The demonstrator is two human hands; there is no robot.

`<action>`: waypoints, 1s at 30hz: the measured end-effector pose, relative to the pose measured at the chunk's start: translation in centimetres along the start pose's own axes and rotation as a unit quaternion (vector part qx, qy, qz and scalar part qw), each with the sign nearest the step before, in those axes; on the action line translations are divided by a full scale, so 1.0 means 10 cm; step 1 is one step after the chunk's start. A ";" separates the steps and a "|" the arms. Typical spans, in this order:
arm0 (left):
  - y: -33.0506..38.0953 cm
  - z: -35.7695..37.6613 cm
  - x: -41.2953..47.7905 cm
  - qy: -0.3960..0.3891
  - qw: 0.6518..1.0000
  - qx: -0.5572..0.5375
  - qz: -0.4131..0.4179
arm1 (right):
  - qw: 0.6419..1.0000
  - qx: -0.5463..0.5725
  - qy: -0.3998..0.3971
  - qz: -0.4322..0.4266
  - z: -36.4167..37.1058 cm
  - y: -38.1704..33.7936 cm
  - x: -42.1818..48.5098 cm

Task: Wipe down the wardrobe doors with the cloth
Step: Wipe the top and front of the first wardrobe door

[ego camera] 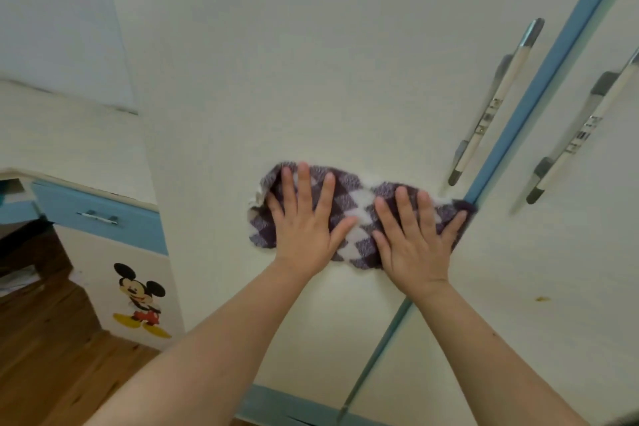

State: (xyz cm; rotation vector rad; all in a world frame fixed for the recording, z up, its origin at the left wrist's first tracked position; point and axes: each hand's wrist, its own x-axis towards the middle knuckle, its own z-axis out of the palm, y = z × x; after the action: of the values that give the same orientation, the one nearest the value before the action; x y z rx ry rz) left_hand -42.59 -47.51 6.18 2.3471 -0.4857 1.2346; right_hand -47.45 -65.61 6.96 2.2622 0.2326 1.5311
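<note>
Against the cream wardrobe door (pixel 311 62): one cloth (pixel 356 207), purple-and-white diamond check, spread flat in a long strip and bunched at its left end; its right end touches the blue strip (pixel 539 93) that divides this door from the right-hand door (pixel 570 252).

Left hand (pixel 304 218): palm flat on the left part of the cloth, fingers spread and straight, pressing, not gripping.
Right hand (pixel 415 235): palm flat on the right part of the cloth, fingers spread, pressing likewise; fingertips near the blue strip.
Both forearms bare, reaching up from the lower edge of the view.

Fittings: one long handle (pixel 494 104) on the left door, just left of the strip; a second handle (pixel 581 135) on the right door.
Marks: small yellowish spot (pixel 542 298) on the right door.

Left of the wardrobe: low cabinet (pixel 103 252) with a blue drawer (pixel 100 216) and a cartoon mouse sticker (pixel 140 297); wooden floor (pixel 52 356) beneath.
</note>
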 end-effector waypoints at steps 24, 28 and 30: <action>-1.16 0.05 -0.55 -0.078 0.994 0.069 0.036 | 0.991 -0.007 -0.047 -0.124 0.28 -0.89 -0.27; -1.23 0.03 -0.78 -0.147 0.986 0.072 0.013 | 0.987 -0.013 -0.078 -0.139 0.29 -0.95 -0.38; -1.25 0.00 -0.76 -0.156 0.984 0.080 0.015 | 0.987 -0.015 -0.085 -0.139 0.27 -0.95 -0.38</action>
State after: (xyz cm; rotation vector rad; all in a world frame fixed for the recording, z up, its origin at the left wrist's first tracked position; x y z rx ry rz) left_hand -40.50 -36.23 -2.92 2.6969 -0.5406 0.9510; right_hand -45.64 -58.98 -1.09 2.2133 0.4511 1.1860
